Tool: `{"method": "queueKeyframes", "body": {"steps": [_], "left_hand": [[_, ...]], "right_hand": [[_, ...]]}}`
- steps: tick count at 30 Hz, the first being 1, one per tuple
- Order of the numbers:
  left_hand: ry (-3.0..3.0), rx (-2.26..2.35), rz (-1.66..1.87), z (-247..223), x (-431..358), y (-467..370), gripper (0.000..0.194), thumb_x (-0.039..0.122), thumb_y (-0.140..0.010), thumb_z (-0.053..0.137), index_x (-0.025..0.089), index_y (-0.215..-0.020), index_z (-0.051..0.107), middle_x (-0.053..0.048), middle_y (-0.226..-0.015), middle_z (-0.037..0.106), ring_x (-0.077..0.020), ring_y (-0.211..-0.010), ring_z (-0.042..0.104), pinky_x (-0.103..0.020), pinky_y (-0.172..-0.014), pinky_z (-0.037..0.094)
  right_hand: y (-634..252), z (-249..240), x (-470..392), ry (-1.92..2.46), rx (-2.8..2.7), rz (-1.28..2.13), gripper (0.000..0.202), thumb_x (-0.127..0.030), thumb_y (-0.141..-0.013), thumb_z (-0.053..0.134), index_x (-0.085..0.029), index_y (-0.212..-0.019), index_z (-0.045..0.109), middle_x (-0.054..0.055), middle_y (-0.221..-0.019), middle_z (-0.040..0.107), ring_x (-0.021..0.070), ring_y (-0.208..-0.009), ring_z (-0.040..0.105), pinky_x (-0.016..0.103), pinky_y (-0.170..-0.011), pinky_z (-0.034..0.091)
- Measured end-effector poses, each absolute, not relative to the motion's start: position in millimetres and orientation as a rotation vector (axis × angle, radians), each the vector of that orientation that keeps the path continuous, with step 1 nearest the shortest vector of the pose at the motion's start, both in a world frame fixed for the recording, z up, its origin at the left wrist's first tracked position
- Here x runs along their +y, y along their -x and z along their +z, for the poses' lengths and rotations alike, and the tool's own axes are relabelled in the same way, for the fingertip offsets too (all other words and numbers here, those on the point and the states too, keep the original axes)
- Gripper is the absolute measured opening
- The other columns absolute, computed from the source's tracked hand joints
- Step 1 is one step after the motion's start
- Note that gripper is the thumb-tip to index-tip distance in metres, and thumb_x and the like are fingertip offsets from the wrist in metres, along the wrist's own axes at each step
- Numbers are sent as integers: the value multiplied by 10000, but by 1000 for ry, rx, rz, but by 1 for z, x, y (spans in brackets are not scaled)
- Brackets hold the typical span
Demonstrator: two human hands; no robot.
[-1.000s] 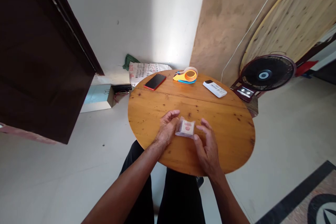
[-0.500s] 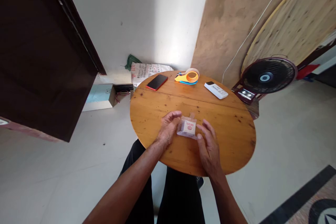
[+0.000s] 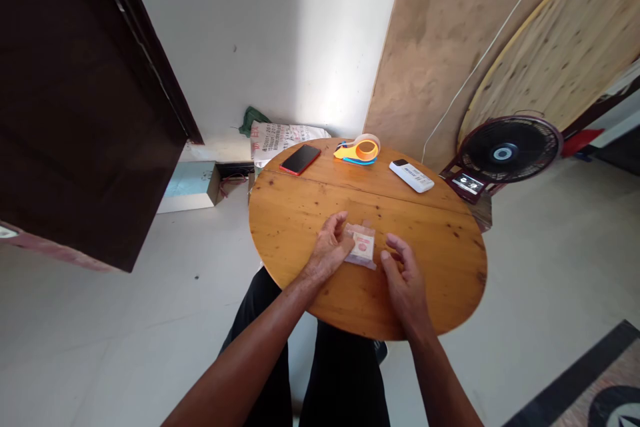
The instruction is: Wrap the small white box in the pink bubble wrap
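Note:
A small square packet [image 3: 363, 248] in clear plastic wrap, with a white face and red print, lies on the round wooden table [image 3: 430, 233]. My left hand [image 3: 329, 247] is at its left side, the thumb laid over that edge and the forefinger reaching past it; its other fingers are mostly hidden. Just right of the packet, my right hand [image 3: 405, 273] is held apart from it, fingers loosely bent and spread, with nothing in them. A piece of clear film sticks out at the packet's far edge.
Along the table's far side lie a phone [image 3: 301, 159] with a red edge, a yellow and blue tape dispenser [image 3: 357, 149] and a white handheld device [image 3: 411, 175]. A dark fan [image 3: 505, 150] stands beyond the right edge. A printed sack [image 3: 285, 137] is behind the table.
My left hand has moved a little right, its thumb now over the packet's edge. My right hand has drawn slightly away to the right. The packet sits flatter on the table.

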State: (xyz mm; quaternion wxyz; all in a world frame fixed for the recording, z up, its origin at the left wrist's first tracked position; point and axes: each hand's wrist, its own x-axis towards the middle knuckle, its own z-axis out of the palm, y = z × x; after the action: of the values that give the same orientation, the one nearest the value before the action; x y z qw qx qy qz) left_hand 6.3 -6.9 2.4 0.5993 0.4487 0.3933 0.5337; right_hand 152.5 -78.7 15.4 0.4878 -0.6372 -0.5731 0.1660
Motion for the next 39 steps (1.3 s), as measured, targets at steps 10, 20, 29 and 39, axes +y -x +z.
{"method": "queueKeyframes", "body": {"steps": [10, 20, 29, 39], "left_hand": [[-1058, 857, 1223, 3, -5, -8, 685, 78, -597, 633, 139, -1257, 461, -154, -1306, 500, -265, -1217, 487, -395, -1056, 370], [-1043, 776, 1170, -7, -2, -12, 704, 95, -644, 617, 161, -1317, 420, -157, -1405, 421, -260, -1303, 402, -371, -1032, 389], [-978, 723, 1102, 1, -5, -9, 688, 171, -692, 643, 197, -1337, 403, -108, -1272, 507, -182, -1026, 556, -262, -791, 478], [-1007, 729, 1120, 0, -5, -7, 504, 169, -701, 657, 198, -1194, 555, -55, -1112, 602, -149, -925, 565, -258, -813, 455]], "right_hand": [[-176, 33, -5, 1586, -1699, 413, 457, -304, -761, 597, -214, -1206, 548, 114, -1142, 651, 245, -1013, 613, 397, -774, 492], [-171, 40, 18, 1488, -1789, 544, 339, -302, -758, 571, -182, -1071, 628, 53, -851, 703, 194, -773, 650, 353, -732, 504], [-163, 48, -17, 1394, -1876, 460, 287, -280, -815, 533, -224, -1077, 637, 18, -859, 710, 182, -813, 662, 326, -735, 508], [-158, 35, -38, 1305, -2146, -196, 260, -205, -884, 464, -231, -1068, 646, 45, -921, 718, 206, -857, 633, 388, -832, 443]]}}
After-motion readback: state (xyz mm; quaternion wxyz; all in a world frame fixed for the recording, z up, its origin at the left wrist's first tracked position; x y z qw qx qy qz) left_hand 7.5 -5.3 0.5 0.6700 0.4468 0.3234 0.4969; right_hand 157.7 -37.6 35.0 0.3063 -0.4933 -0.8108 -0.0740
